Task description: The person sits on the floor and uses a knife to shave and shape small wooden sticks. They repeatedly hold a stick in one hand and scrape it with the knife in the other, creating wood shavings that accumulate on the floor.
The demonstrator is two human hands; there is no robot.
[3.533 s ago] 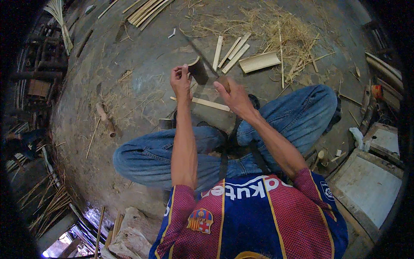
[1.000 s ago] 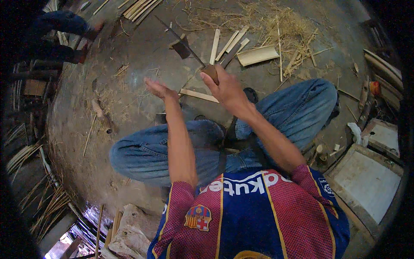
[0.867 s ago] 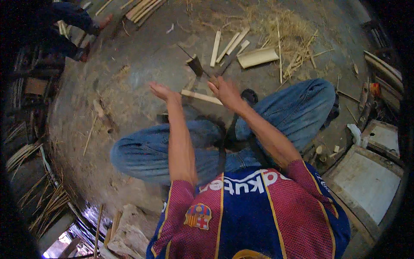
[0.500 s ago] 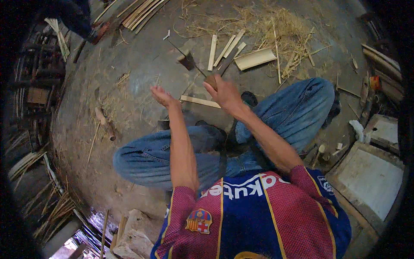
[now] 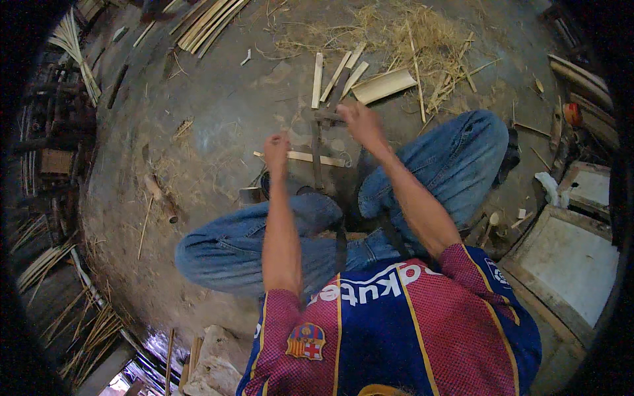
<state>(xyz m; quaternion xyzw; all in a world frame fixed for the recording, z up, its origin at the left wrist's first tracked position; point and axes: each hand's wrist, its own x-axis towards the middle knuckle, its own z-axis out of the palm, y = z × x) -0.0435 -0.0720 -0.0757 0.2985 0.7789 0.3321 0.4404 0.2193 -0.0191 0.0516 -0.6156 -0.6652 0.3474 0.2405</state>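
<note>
My right hand (image 5: 360, 124), blurred, is closed at the end of a dark wooden tool (image 5: 317, 155) whose narrow shaft runs down toward my feet from a short cross-piece. My left hand (image 5: 277, 146) is raised to the left of this shaft, its fingers curled in; what they hold, if anything, is too blurred to make out. A pale wooden strip (image 5: 300, 156) passes by the shaft, between my hands and my feet. Just beyond my right hand lie several pale bamboo strips (image 5: 317, 79), a dark flat piece (image 5: 341, 84) and a split bamboo half (image 5: 385, 86).
Fibrous shavings (image 5: 422, 39) are heaped on the far floor. A bundle of strips (image 5: 210, 26) lies at the far left, near a small white piece (image 5: 246, 57). A short wooden stick (image 5: 160, 197) is left of my crossed legs (image 5: 257, 237); a framed panel (image 5: 561, 264) is at right.
My left hand has closed from open and moved slightly right and nearer. The tool in my right hand has swung from pointing far left to pointing toward my feet.
</note>
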